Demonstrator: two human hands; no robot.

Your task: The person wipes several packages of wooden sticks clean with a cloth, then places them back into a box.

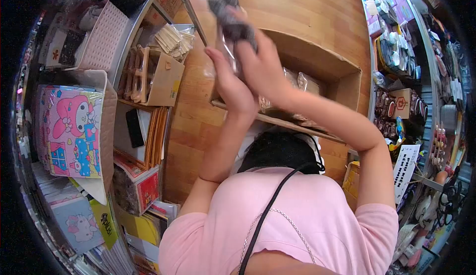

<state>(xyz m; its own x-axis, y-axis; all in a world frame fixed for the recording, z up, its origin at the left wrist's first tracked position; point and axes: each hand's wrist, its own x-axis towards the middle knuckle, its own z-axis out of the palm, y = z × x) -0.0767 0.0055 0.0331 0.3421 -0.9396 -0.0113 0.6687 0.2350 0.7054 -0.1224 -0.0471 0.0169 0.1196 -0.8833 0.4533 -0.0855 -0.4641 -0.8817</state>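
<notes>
Head view looks down on a brown wooden plank floor (297, 7), where an open brown cardboard box (322, 57) sits with clear-wrapped packets (302, 82) lying inside it. Raised above the box's near left corner, the left hand (229, 84) and the right hand (262, 69) are pressed close together, both clamped on a grey fuzzy packet in clear plastic wrap (229, 14), which sticks up past the fingers. The film looks slippery, so the grip probably works best low on the wrap with both hands sharing the load. Held over the box's mouth, a slip would likely land inside rather than on the floor.
</notes>
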